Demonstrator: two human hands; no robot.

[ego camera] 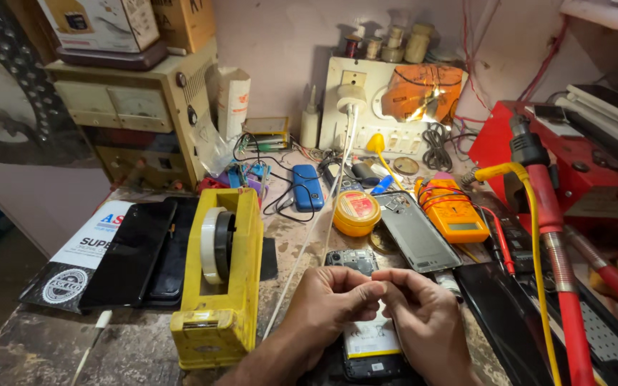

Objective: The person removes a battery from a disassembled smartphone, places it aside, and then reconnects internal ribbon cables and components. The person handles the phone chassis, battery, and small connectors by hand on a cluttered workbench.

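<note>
My left hand (327, 304) and my right hand (423, 314) meet at the near middle of the workbench, fingertips pinched together on something too small to make out. Directly under them lies an opened phone (366, 343) with its back off, showing a white-and-yellow battery. The phone's upper end with the camera part (350, 259) sticks out beyond my fingers. A yellow tape dispenser (217, 275) with a roll of clear tape stands just left of my left hand.
Black phones (141, 254) lie on a printed packet at left. A grey phone back cover (416, 232), yellow round tin (356, 212), orange multimeter (453, 209) and blue phone (307, 187) sit beyond. A red tool holder with hoses (548, 214) stands right. A white cable (309, 236) crosses the bench.
</note>
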